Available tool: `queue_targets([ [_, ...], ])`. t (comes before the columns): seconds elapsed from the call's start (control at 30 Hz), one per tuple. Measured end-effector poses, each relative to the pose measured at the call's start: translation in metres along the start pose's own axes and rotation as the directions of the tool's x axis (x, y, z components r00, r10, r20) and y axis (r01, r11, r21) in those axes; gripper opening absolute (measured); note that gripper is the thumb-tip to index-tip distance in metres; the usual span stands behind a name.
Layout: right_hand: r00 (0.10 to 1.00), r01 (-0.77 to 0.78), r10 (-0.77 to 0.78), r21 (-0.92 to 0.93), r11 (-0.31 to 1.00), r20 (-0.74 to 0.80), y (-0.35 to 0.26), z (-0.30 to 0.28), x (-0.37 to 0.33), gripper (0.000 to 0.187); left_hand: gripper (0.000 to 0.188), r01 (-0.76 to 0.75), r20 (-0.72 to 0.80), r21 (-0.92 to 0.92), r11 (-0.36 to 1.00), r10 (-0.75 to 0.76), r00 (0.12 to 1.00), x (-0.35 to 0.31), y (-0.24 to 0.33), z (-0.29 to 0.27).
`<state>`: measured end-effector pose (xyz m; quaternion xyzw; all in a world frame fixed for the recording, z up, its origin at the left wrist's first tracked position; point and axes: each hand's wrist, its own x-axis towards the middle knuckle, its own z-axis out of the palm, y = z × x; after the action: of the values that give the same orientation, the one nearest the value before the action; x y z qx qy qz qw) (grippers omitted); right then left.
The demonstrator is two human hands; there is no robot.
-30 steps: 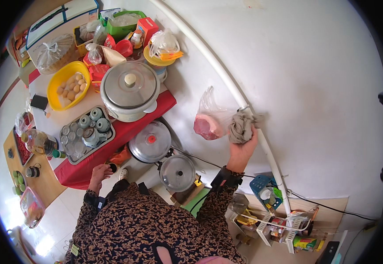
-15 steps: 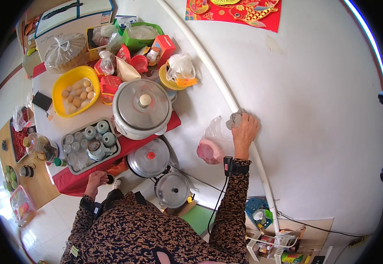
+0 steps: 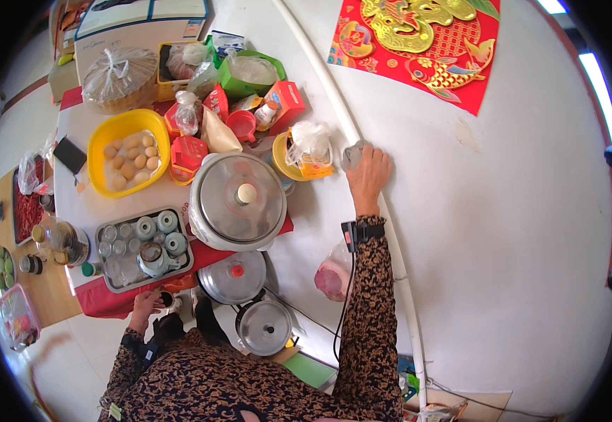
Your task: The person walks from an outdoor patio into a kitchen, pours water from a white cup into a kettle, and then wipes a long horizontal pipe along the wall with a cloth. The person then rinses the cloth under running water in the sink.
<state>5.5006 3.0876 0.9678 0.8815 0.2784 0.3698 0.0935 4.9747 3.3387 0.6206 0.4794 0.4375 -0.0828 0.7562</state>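
Note:
My right hand (image 3: 369, 172) reaches up and presses a grey cloth (image 3: 352, 154) against the white wall beside a white pipe (image 3: 334, 91). A black band sits on that wrist. My left hand (image 3: 145, 307) hangs low at the near edge of the red-covered table (image 3: 109, 302), fingers curled on a small dark object that I cannot make out. A clear bag with something pink (image 3: 332, 278) hangs on the wall under my right forearm.
On the table stand a large lidded metal pot (image 3: 239, 200), a yellow bowl of round pieces (image 3: 128, 162), a tray of small cups (image 3: 140, 246) and several packets and bags. Two lidded pots (image 3: 235, 278) sit below it. A red paper decoration (image 3: 425, 42) hangs on the wall.
My right hand has slid the cloth up along the wall, from beside the pink bag to well above it. The view has tilted upward. My left hand stays at the table edge.

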Motion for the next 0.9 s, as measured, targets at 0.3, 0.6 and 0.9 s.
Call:
queue_targets([
  [0.3,0.994,0.082,-0.087,0.08,0.993,0.06,-0.04,0.061,0.118,0.019,0.026,-0.068,-0.345,-0.148,0.987,0.013,0.939,-0.031,0.009,-0.012],
  [0.6,0.975,0.203,-0.208,0.066,0.977,0.078,-0.086,0.11,0.215,0.028,0.028,-0.082,-0.358,-0.202,0.976,0.005,0.934,-0.023,-0.007,0.029],
  [0.9,0.988,0.138,-0.143,0.088,0.987,0.055,-0.137,0.159,0.296,0.028,0.028,-0.103,-0.542,-0.314,0.944,-0.09,0.835,-0.048,-0.03,0.019],
])
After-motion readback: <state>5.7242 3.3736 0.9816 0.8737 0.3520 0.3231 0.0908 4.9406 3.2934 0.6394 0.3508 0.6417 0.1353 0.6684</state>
